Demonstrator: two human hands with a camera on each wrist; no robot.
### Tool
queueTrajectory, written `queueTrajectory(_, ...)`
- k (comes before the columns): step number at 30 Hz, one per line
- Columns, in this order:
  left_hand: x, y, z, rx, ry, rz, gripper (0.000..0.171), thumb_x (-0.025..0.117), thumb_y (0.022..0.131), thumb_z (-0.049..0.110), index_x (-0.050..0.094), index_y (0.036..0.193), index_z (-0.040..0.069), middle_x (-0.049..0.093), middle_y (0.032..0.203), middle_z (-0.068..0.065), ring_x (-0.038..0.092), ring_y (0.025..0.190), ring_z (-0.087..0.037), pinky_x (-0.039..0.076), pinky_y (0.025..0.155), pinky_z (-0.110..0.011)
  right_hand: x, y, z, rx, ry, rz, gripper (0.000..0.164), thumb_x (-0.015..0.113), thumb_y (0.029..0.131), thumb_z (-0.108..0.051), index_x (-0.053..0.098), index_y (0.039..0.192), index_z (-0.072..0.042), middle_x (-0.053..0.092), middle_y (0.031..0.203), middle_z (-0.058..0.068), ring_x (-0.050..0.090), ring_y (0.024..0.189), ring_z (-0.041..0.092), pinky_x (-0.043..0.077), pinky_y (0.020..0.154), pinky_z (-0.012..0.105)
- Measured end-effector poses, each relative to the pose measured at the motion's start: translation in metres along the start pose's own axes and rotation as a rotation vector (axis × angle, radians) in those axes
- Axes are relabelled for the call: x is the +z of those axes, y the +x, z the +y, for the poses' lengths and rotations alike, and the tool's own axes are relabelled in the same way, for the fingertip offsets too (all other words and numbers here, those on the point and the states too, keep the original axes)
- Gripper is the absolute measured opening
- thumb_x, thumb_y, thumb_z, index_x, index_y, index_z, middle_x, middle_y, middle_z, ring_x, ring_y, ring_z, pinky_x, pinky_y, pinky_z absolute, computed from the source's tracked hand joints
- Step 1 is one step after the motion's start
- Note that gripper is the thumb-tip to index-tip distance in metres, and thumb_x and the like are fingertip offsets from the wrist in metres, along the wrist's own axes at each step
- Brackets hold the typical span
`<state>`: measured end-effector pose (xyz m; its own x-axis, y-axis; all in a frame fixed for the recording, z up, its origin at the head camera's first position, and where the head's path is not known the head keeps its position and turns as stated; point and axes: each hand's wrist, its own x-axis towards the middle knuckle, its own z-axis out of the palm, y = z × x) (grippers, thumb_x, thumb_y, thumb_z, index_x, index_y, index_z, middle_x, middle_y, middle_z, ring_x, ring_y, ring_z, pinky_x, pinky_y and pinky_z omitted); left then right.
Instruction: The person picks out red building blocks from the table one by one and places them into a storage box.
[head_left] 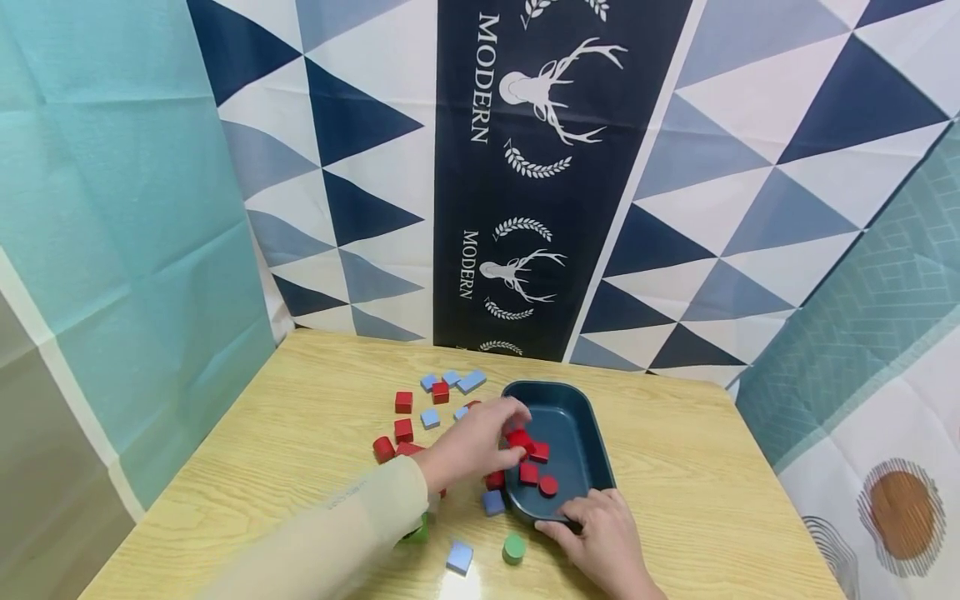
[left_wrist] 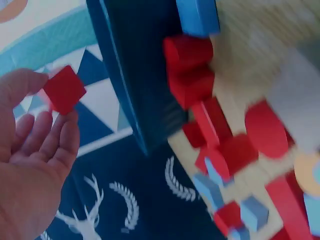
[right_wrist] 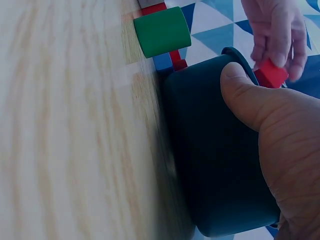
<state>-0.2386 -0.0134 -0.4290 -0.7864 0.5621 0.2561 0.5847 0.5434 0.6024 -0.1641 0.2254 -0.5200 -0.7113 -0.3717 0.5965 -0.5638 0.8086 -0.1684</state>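
My left hand (head_left: 480,435) pinches a red cube (left_wrist: 65,90) between thumb and fingertips, above the left side of a dark teal tray (head_left: 573,429). Inside the tray lie a few red blocks, among them a cube (head_left: 528,473) and a round piece (head_left: 548,486). At the tray's near end, my right hand (head_left: 603,533) grips the rim; the right wrist view shows the thumb (right_wrist: 237,80) over that edge. Part of the blocks left of the tray is hidden behind my left hand and sleeve.
Red and blue blocks lie scattered left of the tray, including a red cube (head_left: 403,402) and a long blue block (head_left: 472,382). Nearer me are a green cylinder (head_left: 513,549) and a blue block (head_left: 460,557). A patterned cloth (head_left: 525,250) hangs behind the table.
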Motion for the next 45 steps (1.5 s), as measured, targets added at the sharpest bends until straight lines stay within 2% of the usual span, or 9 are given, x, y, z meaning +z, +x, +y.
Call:
queueTrajectory(5,0.025,0.003,0.006,0.058,0.016,-0.157,0.037,0.078,0.084,0.018,0.061,0.117,0.015,0.061,0.096,0.010,0.054,0.085,-0.002,0.050,0.076,-0.015,0.001,-0.001,0.000,-0.021,0.011,0.026,0.027,0.087,0.067,-0.046,0.068,0.063,-0.026,0.057,0.058,-0.019,0.043,0.059,0.003,0.036,0.062,0.031)
queueTrajectory(8,0.040,0.005,0.006,0.084,0.078,-0.242,0.034,0.078,0.084,0.018,0.061,0.114,0.016,0.059,0.092,0.012,0.052,0.080,0.001,0.048,0.073,-0.012,0.001,0.000,0.000,-0.036,0.012,0.040,0.028,0.087,0.067,-0.046,0.067,0.062,-0.027,0.056,0.058,-0.020,0.043,0.058,0.002,0.036,0.061,0.031)
queueTrajectory(15,0.062,0.015,0.006,0.042,0.277,-0.295,0.033,0.081,0.083,0.020,0.062,0.110,0.020,0.059,0.091,0.010,0.051,0.077,0.000,0.050,0.073,-0.015,0.000,0.000,0.000,-0.046,0.008,0.043,0.027,0.086,0.069,-0.045,0.067,0.063,-0.027,0.058,0.059,-0.018,0.045,0.059,0.004,0.037,0.060,0.032)
queueTrajectory(21,0.073,0.034,-0.004,-0.009,0.425,-0.245,0.026,0.075,0.089,0.020,0.062,0.111,0.021,0.061,0.094,0.007,0.052,0.075,-0.003,0.052,0.075,-0.019,0.000,0.001,-0.001,-0.035,0.003,0.027,0.028,0.087,0.068,-0.046,0.067,0.062,-0.026,0.058,0.058,-0.018,0.045,0.058,0.004,0.037,0.061,0.033)
queueTrajectory(25,0.075,0.047,-0.011,-0.071,0.461,-0.182,0.021,0.070,0.093,0.022,0.062,0.113,0.019,0.061,0.098,0.004,0.054,0.077,-0.005,0.054,0.076,-0.022,-0.001,0.001,-0.001,-0.005,-0.001,-0.004,0.028,0.086,0.068,-0.046,0.067,0.062,-0.027,0.059,0.059,-0.018,0.045,0.060,0.004,0.038,0.063,0.032)
queueTrajectory(30,0.078,0.054,-0.018,-0.091,0.500,-0.140,0.024,0.068,0.095,0.021,0.061,0.117,0.017,0.063,0.104,0.001,0.056,0.082,-0.006,0.055,0.078,-0.023,0.000,0.000,-0.001,0.006,-0.006,-0.020,0.028,0.086,0.068,-0.047,0.067,0.062,-0.027,0.060,0.059,-0.018,0.046,0.061,0.003,0.038,0.063,0.032)
queueTrajectory(33,0.079,0.055,-0.020,-0.083,0.515,-0.126,0.029,0.072,0.091,0.024,0.062,0.117,0.017,0.063,0.105,0.001,0.057,0.085,-0.007,0.054,0.081,-0.024,0.000,0.001,-0.001,-0.001,-0.004,-0.017,0.028,0.086,0.068,-0.047,0.067,0.062,-0.027,0.060,0.060,-0.017,0.046,0.061,0.003,0.038,0.063,0.032)
queueTrajectory(39,0.076,0.051,-0.025,0.005,0.577,-0.054,0.035,0.071,0.089,0.045,0.062,0.112,0.020,0.059,0.104,0.004,0.049,0.092,-0.011,0.048,0.092,-0.027,0.000,0.001,0.000,0.005,-0.006,-0.018,0.028,0.086,0.068,-0.048,0.067,0.062,-0.028,0.060,0.059,-0.018,0.047,0.061,0.004,0.038,0.063,0.033)
queueTrajectory(45,0.049,0.046,-0.023,0.017,0.448,0.017,0.037,0.066,0.091,0.048,0.063,0.115,0.020,0.060,0.105,0.005,0.047,0.092,-0.009,0.048,0.088,-0.027,0.001,0.001,0.000,-0.002,0.004,-0.007,0.028,0.086,0.067,-0.047,0.067,0.062,-0.027,0.059,0.059,-0.018,0.046,0.059,0.003,0.037,0.062,0.032)
